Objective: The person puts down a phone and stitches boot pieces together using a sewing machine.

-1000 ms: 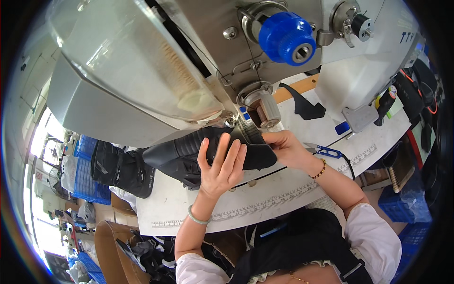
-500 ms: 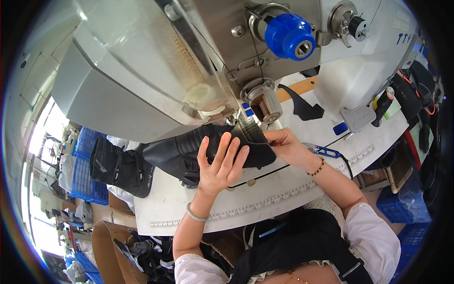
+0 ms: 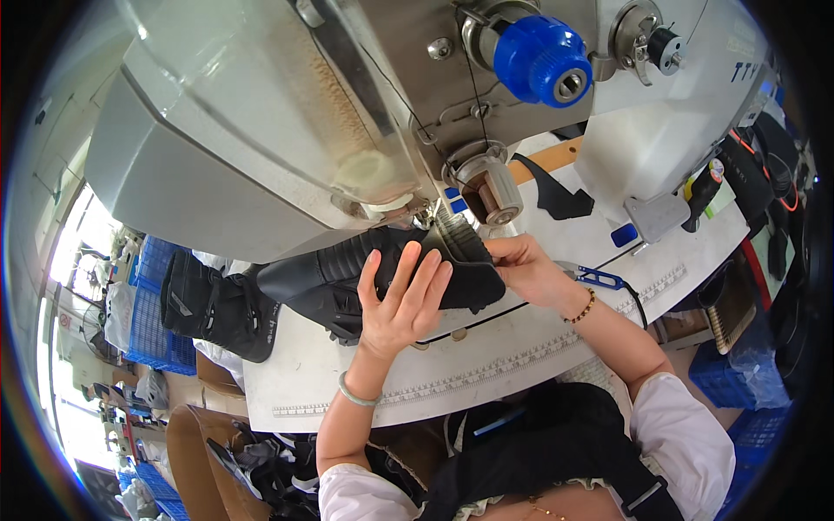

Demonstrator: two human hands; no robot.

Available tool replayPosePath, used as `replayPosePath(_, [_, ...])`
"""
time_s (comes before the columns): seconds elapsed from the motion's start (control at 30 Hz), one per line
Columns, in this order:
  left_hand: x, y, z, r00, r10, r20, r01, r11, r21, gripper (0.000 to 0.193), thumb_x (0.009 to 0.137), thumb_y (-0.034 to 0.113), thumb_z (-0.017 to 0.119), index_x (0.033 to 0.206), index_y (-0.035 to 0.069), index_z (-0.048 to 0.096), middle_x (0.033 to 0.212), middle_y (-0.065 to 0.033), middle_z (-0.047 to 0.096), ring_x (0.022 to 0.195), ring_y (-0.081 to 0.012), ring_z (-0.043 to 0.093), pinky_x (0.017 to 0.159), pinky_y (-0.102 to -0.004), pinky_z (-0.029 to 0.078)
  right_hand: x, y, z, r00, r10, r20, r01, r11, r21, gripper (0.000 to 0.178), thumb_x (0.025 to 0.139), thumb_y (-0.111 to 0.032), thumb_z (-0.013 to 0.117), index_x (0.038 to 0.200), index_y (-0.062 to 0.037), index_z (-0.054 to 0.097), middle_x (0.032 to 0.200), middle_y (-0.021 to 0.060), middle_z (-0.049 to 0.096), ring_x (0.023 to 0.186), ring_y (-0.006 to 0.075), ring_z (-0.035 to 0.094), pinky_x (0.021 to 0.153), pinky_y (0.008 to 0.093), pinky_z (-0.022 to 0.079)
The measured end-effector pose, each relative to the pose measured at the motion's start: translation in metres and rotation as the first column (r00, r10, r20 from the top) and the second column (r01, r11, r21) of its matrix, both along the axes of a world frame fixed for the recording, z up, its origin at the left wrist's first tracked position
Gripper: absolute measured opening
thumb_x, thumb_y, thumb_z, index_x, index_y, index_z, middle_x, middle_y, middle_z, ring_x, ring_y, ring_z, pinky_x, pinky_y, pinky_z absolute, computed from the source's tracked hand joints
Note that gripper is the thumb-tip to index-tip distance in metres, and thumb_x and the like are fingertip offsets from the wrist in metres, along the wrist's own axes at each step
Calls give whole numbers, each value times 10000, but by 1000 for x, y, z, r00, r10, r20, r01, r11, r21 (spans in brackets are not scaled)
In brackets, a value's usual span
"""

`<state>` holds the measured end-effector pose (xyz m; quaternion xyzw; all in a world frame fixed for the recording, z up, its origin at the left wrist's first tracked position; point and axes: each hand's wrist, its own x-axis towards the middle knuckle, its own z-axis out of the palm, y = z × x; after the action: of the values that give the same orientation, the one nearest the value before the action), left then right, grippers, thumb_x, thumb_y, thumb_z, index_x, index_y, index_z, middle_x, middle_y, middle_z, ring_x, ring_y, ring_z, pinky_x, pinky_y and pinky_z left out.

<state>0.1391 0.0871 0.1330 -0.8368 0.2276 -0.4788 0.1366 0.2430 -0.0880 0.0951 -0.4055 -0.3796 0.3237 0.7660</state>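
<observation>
A black boot lies on its side on the white table, its toe pointing left and its upper part under the head of a sewing machine. My left hand rests on the boot with its fingers stretched out and spread. On the right, my right hand pinches the edge of the boot's opening between thumb and fingers. A ribbed strip on the boot sits just below the machine's foot area; the needle itself is hard to make out. Blue-handled snips lie beside my right wrist.
Another black boot stands at the table's left end. A cut black piece lies behind my right hand. A blue knob juts from the machine above. Along the table's front runs a ruler strip. A cardboard box stands lower left.
The view has shifted slightly. Both hands keep nearly the same places on the boot, and no grip has visibly changed.
</observation>
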Motion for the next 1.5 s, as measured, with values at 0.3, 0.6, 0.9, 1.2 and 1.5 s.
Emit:
replayPosePath(0.3, [0,-5,-1,999,45,9,-44,998,-48,320,735,33,524,1041,91,596,1134,-28,557,1078,-187,568,953,-488,366,0,-2,1,1000,19,14,-20,999,42,228,849,-50,599,1064,26,597,914,-12,613,792,14,521,655,171,440])
replayPosePath(0.6, [-3,-9,6,996,84,-5,-84,995,-45,287,760,39,535,1027,76,631,1116,-39,585,1068,-180,572,931,-479,376,-1,-4,1,998,18,57,-20,999,29,284,849,-35,591,1123,28,557,934,-10,605,823,23,523,679,181,449])
replayPosePath(0.9, [-5,-8,4,998,63,8,-63,998,11,299,762,99,515,1036,33,615,1113,-81,578,1058,-209,578,928,-499,371,-6,-6,-1,999,41,-3,-40,997,65,331,849,-78,603,1160,19,541,977,7,613,857,38,542,734,188,457])
replayPosePath(1.2, [0,-3,5,1000,26,17,-27,999,34,347,774,152,451,1040,-7,607,1109,-119,572,1060,-250,578,939,-528,359,-4,-4,1,998,47,-31,-47,999,25,348,851,-104,610,1171,9,536,968,-5,612,849,27,538,722,182,452])
replayPosePath(1.5, [0,-10,11,996,91,14,-90,996,-26,241,796,80,608,1037,65,618,1078,-50,588,1026,-168,592,895,-484,413,-5,-2,4,1000,3,-21,-3,1000,7,377,843,-84,608,1196,15,518,955,-8,606,849,33,546,728,182,455])
